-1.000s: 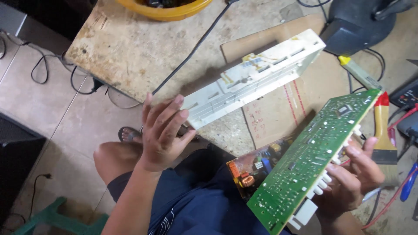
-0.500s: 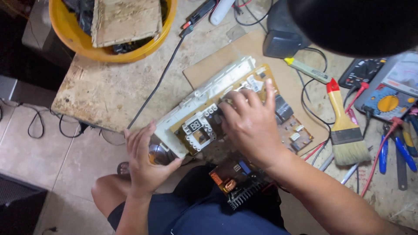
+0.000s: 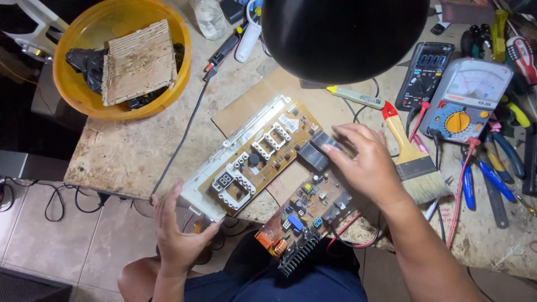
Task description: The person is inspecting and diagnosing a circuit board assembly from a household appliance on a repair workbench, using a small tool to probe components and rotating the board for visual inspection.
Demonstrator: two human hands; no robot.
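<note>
Hands at both ends of a tilted circuit board.
Board (image 3: 263, 159) runs lower left to upper right at frame centre; left hand (image 3: 178, 237), fingers spread, cups its lower-left end, right hand (image 3: 366, 162) presses loosely curled fingers on the upper-right part, gripping nothing.

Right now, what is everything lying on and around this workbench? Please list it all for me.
circuit board in white frame: one, tan, middle of bench.
second circuit board: one, brown with black heat sink, at the bench's near edge.
paintbrush: one, red and yellow handle, right of the boards.
multimeters: two, one dark, one grey with yellow dial, far right.
pliers and other hand tools: several, blue and red grips, right edge.
basin: one, yellow, holding a cardboard piece, far left.
lamp shade: one, black, overhead.
left hand: steadies the frame's near end.
right hand: fingers on the frame's right end.
</note>
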